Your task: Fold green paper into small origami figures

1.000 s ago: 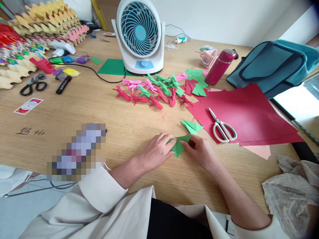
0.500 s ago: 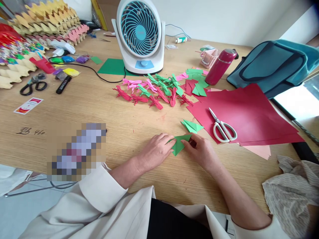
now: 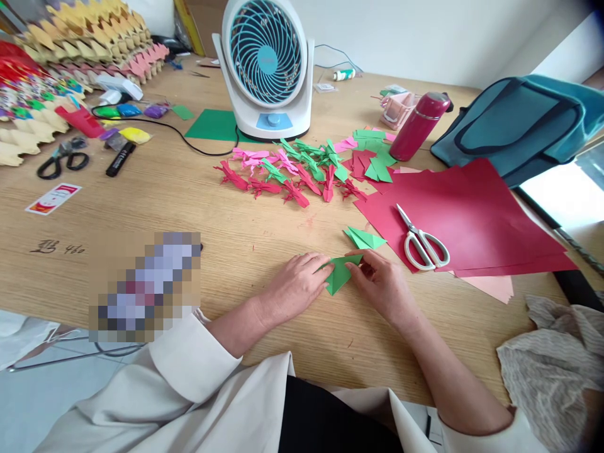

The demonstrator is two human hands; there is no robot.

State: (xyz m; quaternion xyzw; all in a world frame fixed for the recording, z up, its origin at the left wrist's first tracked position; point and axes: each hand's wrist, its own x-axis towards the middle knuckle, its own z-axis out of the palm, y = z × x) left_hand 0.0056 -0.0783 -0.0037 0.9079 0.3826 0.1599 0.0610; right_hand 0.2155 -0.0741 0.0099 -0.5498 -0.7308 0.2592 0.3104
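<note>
A folded piece of green paper (image 3: 340, 278) lies on the wooden table in front of me, its point toward my body. My left hand (image 3: 296, 286) has its fingers closed together over the paper's left side, thumb at the lower edge. At the right corner, my right hand (image 3: 381, 283) pinches the paper between thumb and curled fingers. Part of the sheet is hidden beneath both hands. Just beyond it rests another folded green paper (image 3: 364, 238), touched by neither hand. Scissors with white handles (image 3: 426, 248) lie on red sheets (image 3: 476, 220) to the right.
Small folded red, pink and green paper figures (image 3: 292, 173) are heaped before a white fan (image 3: 276, 119). A red bottle (image 3: 419, 129) and teal bag (image 3: 509, 126) stand back right. Black scissors (image 3: 63, 160) and a marker (image 3: 120, 158) lie left, near a blurred-out object (image 3: 151, 280).
My right thumb has slid slightly to the right along the green paper, baring a little more of it. My left hand stays in place.
</note>
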